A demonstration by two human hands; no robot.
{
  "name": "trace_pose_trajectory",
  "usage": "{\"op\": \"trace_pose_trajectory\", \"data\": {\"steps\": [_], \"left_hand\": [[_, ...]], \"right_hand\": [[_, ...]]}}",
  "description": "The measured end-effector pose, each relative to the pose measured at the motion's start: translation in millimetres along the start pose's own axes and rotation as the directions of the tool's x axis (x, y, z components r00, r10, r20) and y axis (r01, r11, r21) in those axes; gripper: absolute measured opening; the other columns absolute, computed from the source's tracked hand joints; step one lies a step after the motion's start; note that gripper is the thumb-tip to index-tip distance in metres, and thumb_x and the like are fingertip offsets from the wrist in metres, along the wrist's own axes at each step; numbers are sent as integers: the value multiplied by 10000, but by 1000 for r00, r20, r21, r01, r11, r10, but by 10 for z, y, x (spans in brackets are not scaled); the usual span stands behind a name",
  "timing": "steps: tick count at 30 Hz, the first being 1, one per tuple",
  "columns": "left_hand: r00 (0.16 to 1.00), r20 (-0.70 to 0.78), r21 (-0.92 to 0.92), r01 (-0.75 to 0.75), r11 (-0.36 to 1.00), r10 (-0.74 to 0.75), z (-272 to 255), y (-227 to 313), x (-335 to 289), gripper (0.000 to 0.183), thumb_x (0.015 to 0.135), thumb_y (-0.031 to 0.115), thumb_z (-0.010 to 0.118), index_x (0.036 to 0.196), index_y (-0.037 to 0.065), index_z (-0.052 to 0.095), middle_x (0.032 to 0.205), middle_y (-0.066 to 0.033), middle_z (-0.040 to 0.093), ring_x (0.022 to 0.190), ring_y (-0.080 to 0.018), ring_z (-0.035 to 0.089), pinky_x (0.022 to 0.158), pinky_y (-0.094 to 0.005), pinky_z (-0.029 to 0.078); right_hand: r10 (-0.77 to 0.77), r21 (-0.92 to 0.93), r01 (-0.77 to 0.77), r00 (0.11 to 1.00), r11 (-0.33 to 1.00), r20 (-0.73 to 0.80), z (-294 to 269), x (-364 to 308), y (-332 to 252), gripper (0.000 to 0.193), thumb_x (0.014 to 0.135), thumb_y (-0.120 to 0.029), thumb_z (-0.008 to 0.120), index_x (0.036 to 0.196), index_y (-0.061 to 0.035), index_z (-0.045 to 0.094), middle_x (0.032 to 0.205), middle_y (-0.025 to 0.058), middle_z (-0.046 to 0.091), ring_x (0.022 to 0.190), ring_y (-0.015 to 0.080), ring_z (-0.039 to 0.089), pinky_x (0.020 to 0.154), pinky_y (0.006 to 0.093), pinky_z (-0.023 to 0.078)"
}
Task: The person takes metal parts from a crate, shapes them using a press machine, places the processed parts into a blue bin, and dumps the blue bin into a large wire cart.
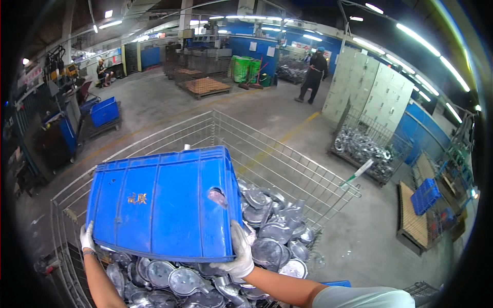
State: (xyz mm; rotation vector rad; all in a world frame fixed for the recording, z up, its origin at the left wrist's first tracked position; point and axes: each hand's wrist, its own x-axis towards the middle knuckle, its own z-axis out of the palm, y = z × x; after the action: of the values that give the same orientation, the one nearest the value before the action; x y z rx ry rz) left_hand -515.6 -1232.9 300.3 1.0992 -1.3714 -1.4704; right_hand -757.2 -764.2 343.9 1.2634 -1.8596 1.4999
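Observation:
A large blue plastic crate (164, 205) is tipped over the wire mesh cage (280, 149) in front of me, one broad ribbed wall turned up toward me. My left hand (87, 237), in a white glove, grips its lower left edge. At the lower right corner my right hand (239, 255), also gloved, is closed on the crate; some fingers are hidden beneath it. Grey metal castings (187, 281) with round dished ends are heaped in the cage, below the crate and to its right. The crate's inside is hidden from view.
Farther right stands another mesh cage of metal parts (362, 146), before pale lockers (354, 84). A wooden pallet (413, 218) and a small blue crate (425, 196) lie at the right. One person (313, 74) stands at the back; another (104, 73) sits far left.

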Motion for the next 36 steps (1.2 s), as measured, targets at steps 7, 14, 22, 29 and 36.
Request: {"op": "trace_pose_trajectory", "data": {"steps": [7,14,22,29,36], "left_hand": [[986,-89,100,-131,986,140,-307,-303,-510,438,891,306,518,1110,-73,502,1018,-141,580,907,-192,522,857,-315,405],[861,-483,450,87,889,160,-269,123,-3507,337,880,290,546,1015,-19,540,940,-135,563,823,-195,498,745,-331,423],[712,-680,434,199,878,175,-379,446,-4167,327,895,256,520,1046,-24,597,932,-188,588,828,-284,528,763,-384,425],[712,-586,451,-111,886,387,-901,26,-2994,626,887,343,520,1350,-18,302,1358,-194,368,1265,-292,341,1055,-393,254],[762,-644,369,378,849,-60,-530,-742,-2469,799,837,394,593,1362,-67,206,1387,-240,308,1281,-317,318,1061,-361,249]], "right_hand": [[219,285,-229,974,931,65,-99,-72,323,1040,469,-442,849,1300,-15,393,1320,247,386,1206,404,403,1002,460,325],[587,363,-618,783,697,205,-840,-212,852,618,723,-323,720,1203,-22,473,1146,123,555,1040,197,536,908,320,423],[221,-10,-238,885,971,411,223,728,662,611,777,-439,578,1166,20,472,1077,238,564,1015,366,547,891,391,424],[345,-262,-227,689,938,637,1761,2096,54,869,794,-684,391,1265,46,408,1201,289,494,1173,371,451,987,397,342],[548,-418,-360,618,834,563,2832,2496,-62,950,754,-745,382,1304,29,386,1307,239,433,1238,329,404,1021,379,302]]}}
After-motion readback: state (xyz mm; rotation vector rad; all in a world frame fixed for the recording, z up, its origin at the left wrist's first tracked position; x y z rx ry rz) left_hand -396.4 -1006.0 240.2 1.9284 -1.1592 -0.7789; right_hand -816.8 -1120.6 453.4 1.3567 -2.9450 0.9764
